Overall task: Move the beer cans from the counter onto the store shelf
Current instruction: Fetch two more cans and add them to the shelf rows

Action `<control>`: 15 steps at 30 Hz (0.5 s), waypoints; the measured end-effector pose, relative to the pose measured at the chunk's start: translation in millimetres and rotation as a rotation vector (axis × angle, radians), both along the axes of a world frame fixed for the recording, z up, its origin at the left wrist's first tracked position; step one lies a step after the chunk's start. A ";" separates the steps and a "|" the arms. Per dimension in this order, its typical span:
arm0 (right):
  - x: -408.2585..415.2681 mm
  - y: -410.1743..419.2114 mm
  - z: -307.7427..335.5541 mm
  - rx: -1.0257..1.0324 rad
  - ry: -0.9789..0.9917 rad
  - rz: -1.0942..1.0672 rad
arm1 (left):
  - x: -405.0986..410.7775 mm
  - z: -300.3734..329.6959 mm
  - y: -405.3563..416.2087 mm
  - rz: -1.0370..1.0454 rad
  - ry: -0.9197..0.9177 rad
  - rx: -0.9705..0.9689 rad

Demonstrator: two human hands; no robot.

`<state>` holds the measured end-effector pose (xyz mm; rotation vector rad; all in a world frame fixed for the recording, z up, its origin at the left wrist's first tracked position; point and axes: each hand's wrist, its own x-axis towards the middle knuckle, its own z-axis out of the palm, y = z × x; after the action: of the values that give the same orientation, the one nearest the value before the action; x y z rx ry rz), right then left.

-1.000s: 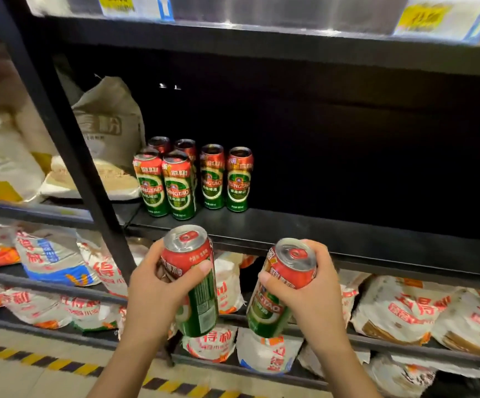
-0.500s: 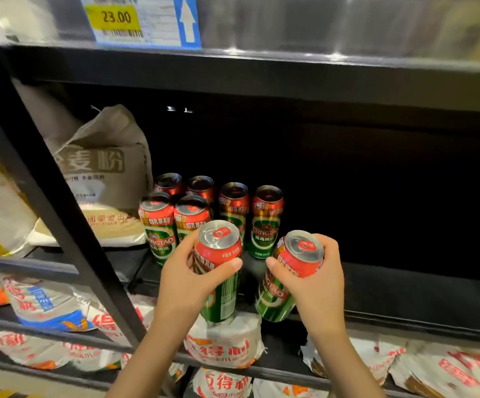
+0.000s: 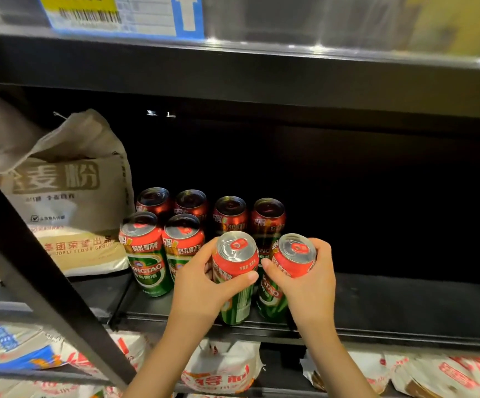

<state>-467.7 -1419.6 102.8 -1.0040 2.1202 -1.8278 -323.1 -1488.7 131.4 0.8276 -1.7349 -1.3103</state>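
Note:
My left hand (image 3: 197, 285) grips a red and green beer can (image 3: 235, 271), held upright with its base at the front lip of the black store shelf (image 3: 391, 308). My right hand (image 3: 309, 285) grips a second beer can (image 3: 289, 262), tilted slightly, right beside the first. Behind them on the shelf stand several more cans in two rows: two in front (image 3: 144, 254) and a back row (image 3: 230, 214) against the dark rear wall.
A grey flour sack (image 3: 69, 179) leans at the left of the cans, on top of another bag (image 3: 89, 254). A black diagonal shelf post (image 3: 32, 268) crosses the lower left. Bagged goods (image 3: 221, 369) fill the shelf below. A price label (image 3: 124, 12) hangs above.
Both hands have carried their cans up and forward from below the shelf edge to the shelf front, just ahead of the standing cans. The view has moved closer to the shelf.

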 end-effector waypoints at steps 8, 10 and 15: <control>8.4 -2.5 -1.9 -0.031 -0.009 0.040 | 0.6 -8.0 -2.3 -0.001 0.034 -0.004; 10.4 -3.7 -2.4 -0.042 -0.012 0.070 | 1.7 -9.0 -3.0 0.001 0.043 0.001; 11.1 -3.2 -2.6 -0.051 -0.006 0.102 | 2.1 -12.7 -1.8 0.003 0.037 0.009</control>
<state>-456.6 -1422.9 100.2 -1.0957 1.9897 -1.8423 -321.0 -1490.5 118.8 0.8051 -1.6996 -1.3246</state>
